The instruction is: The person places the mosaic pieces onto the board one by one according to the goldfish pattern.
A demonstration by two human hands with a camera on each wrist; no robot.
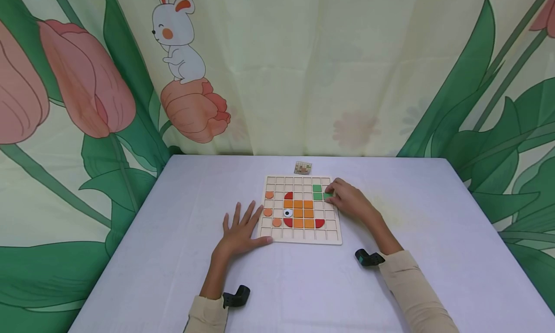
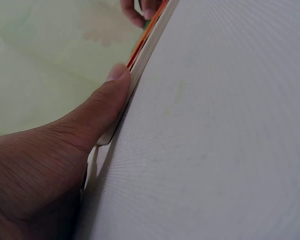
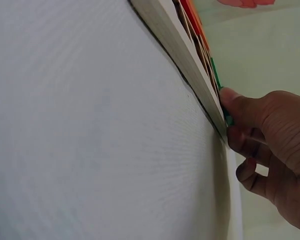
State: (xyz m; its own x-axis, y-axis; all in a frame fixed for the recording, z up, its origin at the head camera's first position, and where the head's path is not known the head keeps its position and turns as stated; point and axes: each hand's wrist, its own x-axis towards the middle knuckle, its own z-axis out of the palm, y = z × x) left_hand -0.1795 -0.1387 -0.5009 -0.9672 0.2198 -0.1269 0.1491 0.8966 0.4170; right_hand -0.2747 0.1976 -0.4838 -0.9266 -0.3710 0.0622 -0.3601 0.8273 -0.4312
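A pale grid board (image 1: 303, 242) lies on the table, with orange squares (image 1: 308, 213) in a block in its middle. Beside that block sit an eye tile (image 1: 288, 213) and red rounded-corner tiles (image 1: 319, 223). Green squares (image 1: 317, 188) are at the upper right, and three salmon discs (image 1: 277, 222) along the left. My left hand (image 1: 240, 235) has its fingers spread at the board's left side, the thumb resting on the front left corner. At the right edge, my right hand (image 1: 349, 200) pinches a green tile (image 1: 328, 196) between thumb and fingertips, over the grid's second row.
A small patterned card (image 1: 302, 167) lies just behind the board. White cloth (image 1: 425, 203) covers the table, and a curtain (image 1: 286, 73) printed with tulips and a rabbit hangs behind its far edge. Black wrist cameras (image 1: 236, 297) sit on both wrists.
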